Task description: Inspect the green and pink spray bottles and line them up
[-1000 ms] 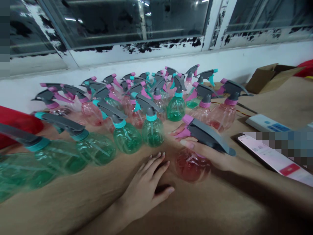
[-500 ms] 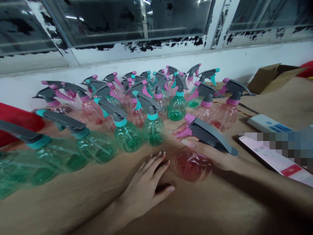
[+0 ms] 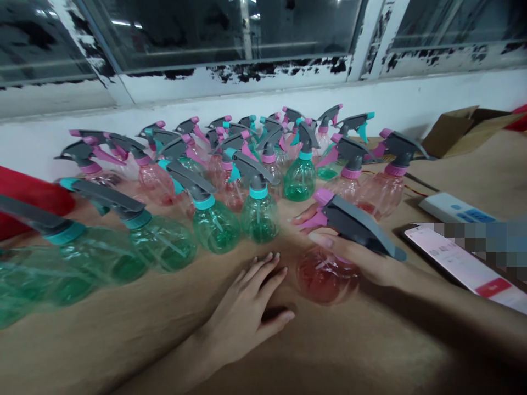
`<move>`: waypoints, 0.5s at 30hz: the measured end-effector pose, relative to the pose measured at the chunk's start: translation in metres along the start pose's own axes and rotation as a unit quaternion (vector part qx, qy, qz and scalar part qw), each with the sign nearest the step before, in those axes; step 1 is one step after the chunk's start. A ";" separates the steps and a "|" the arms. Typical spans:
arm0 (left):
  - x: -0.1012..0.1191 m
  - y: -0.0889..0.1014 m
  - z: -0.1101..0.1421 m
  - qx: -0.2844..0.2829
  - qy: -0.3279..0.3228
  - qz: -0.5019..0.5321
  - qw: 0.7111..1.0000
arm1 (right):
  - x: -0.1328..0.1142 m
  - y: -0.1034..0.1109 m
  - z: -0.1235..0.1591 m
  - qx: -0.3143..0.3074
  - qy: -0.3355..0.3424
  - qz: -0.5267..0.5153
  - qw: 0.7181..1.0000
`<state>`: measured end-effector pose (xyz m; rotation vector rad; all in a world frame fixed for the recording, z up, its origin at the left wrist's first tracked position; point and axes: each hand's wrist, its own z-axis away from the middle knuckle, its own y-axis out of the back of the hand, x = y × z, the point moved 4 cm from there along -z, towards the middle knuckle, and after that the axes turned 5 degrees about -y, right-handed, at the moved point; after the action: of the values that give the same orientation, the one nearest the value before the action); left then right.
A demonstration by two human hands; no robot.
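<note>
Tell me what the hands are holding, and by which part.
The right hand holds a round, see-through pink plastic spray bottle by its neck and pink trigger, under the grey head. The left hand lies on the brown tabletop, holding nothing.

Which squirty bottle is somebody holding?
The pink bottle closest to the front of the pink ones. The right hand is around its neck; the other bottles aren't being held.

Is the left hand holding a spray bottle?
No, the left hand lies on the table with its fingers spread, beside the pink bottle.
</note>
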<state>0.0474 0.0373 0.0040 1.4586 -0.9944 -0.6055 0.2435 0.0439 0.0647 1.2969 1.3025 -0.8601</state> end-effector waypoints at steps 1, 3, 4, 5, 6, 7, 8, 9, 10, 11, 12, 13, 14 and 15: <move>0.000 0.000 0.000 0.003 0.001 0.002 1.000 | 0.001 0.000 0.000 -0.004 -0.001 -0.005 1.000; 0.000 0.000 0.001 0.005 0.001 0.005 1.000 | 0.002 -0.001 0.001 -0.004 -0.002 -0.011 1.000; 0.000 -0.001 0.001 0.004 0.002 0.006 1.000 | 0.002 -0.001 0.001 0.001 -0.007 -0.016 1.000; 0.000 -0.001 0.001 0.004 0.002 0.007 1.000 | 0.003 -0.001 0.001 0.005 -0.014 -0.022 1.000; 0.000 -0.001 0.001 0.004 0.002 0.007 1.000 | 0.003 -0.002 0.001 0.007 -0.019 -0.027 0.999; 0.000 0.000 0.001 0.004 0.002 0.008 1.000 | 0.003 -0.002 0.002 0.007 -0.022 -0.031 0.999; 0.000 0.000 0.001 0.005 0.003 0.009 1.000 | 0.002 -0.003 0.002 0.009 -0.023 -0.033 0.999; 0.000 0.000 0.001 0.006 0.005 0.010 1.000 | 0.001 -0.003 0.001 0.014 -0.022 -0.031 0.999; 0.000 0.000 0.001 0.009 0.005 0.013 1.000 | 0.000 -0.003 0.001 0.023 -0.017 -0.026 0.999; 0.000 0.001 0.001 0.011 0.006 0.017 1.000 | -0.001 -0.002 0.001 0.034 -0.012 -0.020 0.999; 0.000 0.001 0.001 0.014 0.006 0.020 1.000 | -0.002 -0.001 0.000 0.046 -0.009 -0.015 0.999; 0.001 0.001 0.001 0.017 0.005 0.023 1.000 | -0.002 0.000 -0.001 0.055 -0.006 -0.010 0.998; 0.001 0.001 0.001 0.019 0.003 0.026 0.999 | -0.002 0.000 -0.001 0.053 -0.002 -0.005 0.999; 0.001 0.002 0.001 0.020 0.002 0.026 0.999 | -0.002 0.000 -0.002 0.047 0.001 0.001 0.999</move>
<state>0.0470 0.0362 0.0056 1.4640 -1.0438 -0.5462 0.2431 0.0455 0.0666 1.3730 1.2757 -0.9279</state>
